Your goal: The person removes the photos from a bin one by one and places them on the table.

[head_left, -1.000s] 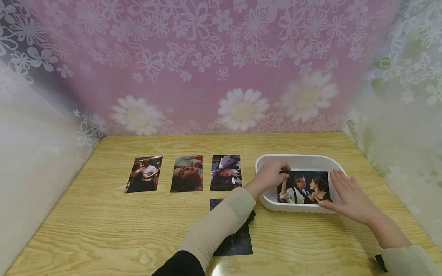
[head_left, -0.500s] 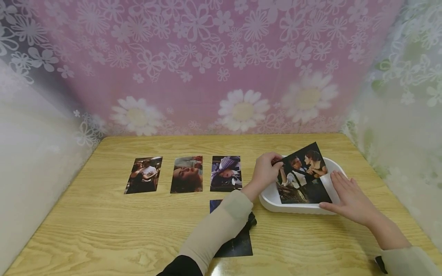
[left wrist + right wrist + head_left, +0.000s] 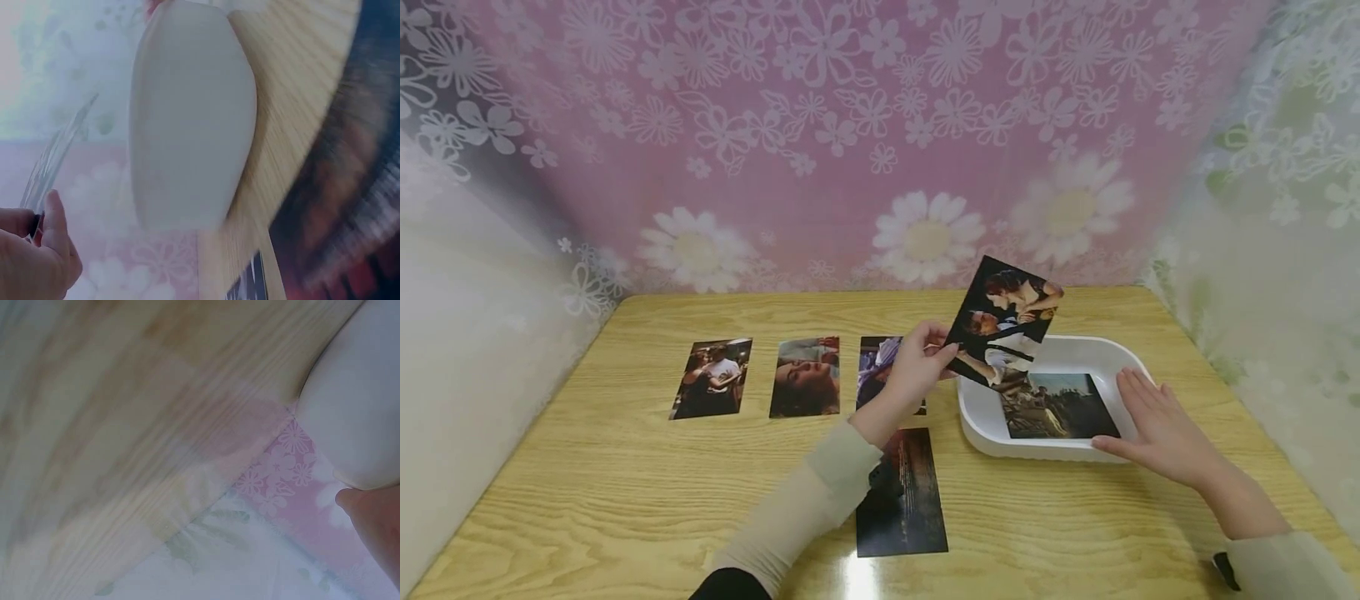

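My left hand pinches a photo of a couple by its lower left edge, tilted above the left side of a white tray. In the left wrist view this photo appears nearly edge-on between thumb and fingers. Another photo, dark with a greenish sky, lies inside the tray. My right hand rests on the tray's right end, fingers straight on the rim and thumb along the front. Only a bit of the right hand shows in the right wrist view, against the tray's wall.
On the wooden table a row holds a photo of a couple, a photo of a face and a photo with a striped hat, partly covered by my left hand. A dark photo lies in front, partly under the left forearm.
The left hand has lifted the couple photo out of the tray and moved it left and up, turning it. A different photo now shows in the tray. The right hand has stayed put.
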A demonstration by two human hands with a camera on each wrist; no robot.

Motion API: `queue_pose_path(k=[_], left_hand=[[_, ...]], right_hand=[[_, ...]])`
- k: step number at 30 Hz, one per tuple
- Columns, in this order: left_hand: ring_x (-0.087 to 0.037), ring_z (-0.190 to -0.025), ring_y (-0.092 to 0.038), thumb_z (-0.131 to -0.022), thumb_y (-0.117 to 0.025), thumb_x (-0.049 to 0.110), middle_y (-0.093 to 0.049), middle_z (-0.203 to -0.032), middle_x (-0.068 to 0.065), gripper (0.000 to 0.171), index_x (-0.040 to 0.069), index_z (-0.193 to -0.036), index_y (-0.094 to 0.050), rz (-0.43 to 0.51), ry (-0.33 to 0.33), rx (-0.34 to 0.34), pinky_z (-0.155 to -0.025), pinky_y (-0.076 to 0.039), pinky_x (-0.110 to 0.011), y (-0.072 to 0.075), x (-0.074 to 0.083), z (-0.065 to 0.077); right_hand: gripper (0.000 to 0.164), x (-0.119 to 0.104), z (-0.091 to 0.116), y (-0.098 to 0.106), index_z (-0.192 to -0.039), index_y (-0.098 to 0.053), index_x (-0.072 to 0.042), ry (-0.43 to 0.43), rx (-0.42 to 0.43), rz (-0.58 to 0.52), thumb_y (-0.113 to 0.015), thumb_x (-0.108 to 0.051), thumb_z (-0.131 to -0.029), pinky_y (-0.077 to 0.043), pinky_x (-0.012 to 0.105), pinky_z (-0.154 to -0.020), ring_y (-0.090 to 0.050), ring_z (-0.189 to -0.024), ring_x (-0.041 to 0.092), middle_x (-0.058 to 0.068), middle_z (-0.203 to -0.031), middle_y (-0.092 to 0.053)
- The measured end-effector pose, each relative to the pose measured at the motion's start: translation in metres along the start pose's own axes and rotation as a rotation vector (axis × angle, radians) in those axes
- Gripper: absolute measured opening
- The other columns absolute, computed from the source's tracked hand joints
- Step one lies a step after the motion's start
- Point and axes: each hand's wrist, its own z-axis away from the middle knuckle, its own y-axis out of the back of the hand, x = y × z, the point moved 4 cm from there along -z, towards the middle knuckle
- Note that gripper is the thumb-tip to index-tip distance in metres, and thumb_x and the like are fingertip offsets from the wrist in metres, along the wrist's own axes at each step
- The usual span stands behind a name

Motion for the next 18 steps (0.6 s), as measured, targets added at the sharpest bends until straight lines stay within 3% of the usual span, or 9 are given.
queue_pose_path(k=[3,10,18], left_hand=[[-0.015,-0.073,-0.055,-0.087,-0.051,-0.003,-0.048,-0.083,-0.006,0.011,-0.003,-0.097,-0.048,0.061,0.057,-0.007,-0.065,-0.051,-0.035,0.023,0.002,0.014],[-0.015,-0.073,-0.054,-0.085,-0.053,-0.003,-0.048,-0.078,-0.004,0.011,0.005,-0.087,-0.046,0.081,0.161,0.014,-0.070,-0.048,-0.040,0.084,-0.003,0.054],[-0.009,-0.056,-0.048,-0.081,-0.056,-0.005,-0.051,-0.066,-0.001,0.010,0.001,-0.081,-0.048,-0.010,0.248,0.025,-0.054,-0.044,-0.023,0.138,-0.019,0.106]], right_hand=[[0.096,0.001,0.001,0.000,-0.132,-0.013,0.018,0.002,0.004,0.000,-0.063,-0.043,-0.077,0.009,0.049,-0.100,0.000,-0.130,0.038,0.037,-0.135,-0.014],[0.097,0.002,0.000,0.001,-0.132,-0.011,0.018,0.001,-0.003,0.003,-0.063,-0.043,-0.077,0.009,0.049,-0.100,0.000,-0.129,0.038,0.038,-0.134,-0.013],[0.096,0.001,0.000,0.001,-0.133,-0.010,0.016,0.000,-0.017,-0.009,-0.063,-0.042,-0.078,0.010,0.049,-0.100,0.002,-0.130,0.036,0.036,-0.136,-0.012]])
